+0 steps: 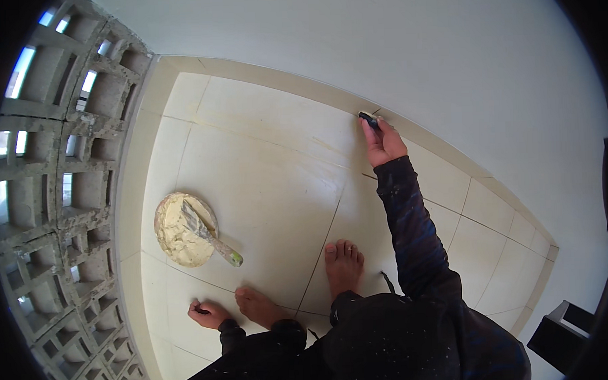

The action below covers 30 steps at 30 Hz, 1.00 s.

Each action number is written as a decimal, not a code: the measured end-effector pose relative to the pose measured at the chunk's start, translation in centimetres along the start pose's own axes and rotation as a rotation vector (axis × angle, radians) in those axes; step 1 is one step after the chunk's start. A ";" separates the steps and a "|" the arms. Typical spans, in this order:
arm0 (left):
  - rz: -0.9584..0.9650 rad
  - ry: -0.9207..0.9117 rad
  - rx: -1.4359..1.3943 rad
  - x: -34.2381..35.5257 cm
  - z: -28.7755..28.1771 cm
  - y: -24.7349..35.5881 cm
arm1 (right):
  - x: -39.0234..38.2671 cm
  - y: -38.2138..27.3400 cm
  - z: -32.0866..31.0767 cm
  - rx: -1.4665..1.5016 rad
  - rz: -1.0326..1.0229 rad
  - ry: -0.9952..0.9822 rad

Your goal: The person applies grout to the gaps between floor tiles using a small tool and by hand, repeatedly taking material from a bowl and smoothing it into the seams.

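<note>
My right hand [384, 140], its arm stretched forward, grips a small black pad-like tool [368, 119] against the tiled skirting [335, 96] at the foot of the wall. My left hand [209, 314] is low at the left, beside my bare foot, closed on a small dark object [200, 311] that I cannot make out clearly. A round container of cream-coloured paste [175, 241] rests on the floor at the left, with a scraper [205, 233] lying across it, handle to the lower right. Faint yellowish smears and dark joint lines mark the floor tiles [250, 172].
A grey breeze-block screen [63, 205] runs along the left side. A plain pale wall [446, 51] rises ahead and to the right. My two bare feet [343, 269] stand on the tiles. A black box-like object [560, 338] is at the lower right, by the wall.
</note>
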<state>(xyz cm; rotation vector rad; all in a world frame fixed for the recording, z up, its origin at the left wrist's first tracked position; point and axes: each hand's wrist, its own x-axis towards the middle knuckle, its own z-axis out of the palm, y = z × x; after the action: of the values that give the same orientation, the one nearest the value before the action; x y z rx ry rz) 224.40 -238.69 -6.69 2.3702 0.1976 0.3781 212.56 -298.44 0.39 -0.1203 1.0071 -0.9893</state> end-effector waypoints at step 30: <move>0.022 -0.019 0.107 -0.1 0.1 0.4 | -2.0 -0.3 -1.7 -0.087 0.142 -0.016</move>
<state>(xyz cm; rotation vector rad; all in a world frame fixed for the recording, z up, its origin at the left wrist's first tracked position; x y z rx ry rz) 224.30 -239.03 -6.51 2.4817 0.1874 0.3636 210.75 -296.53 0.90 -0.1268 1.0295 -0.8150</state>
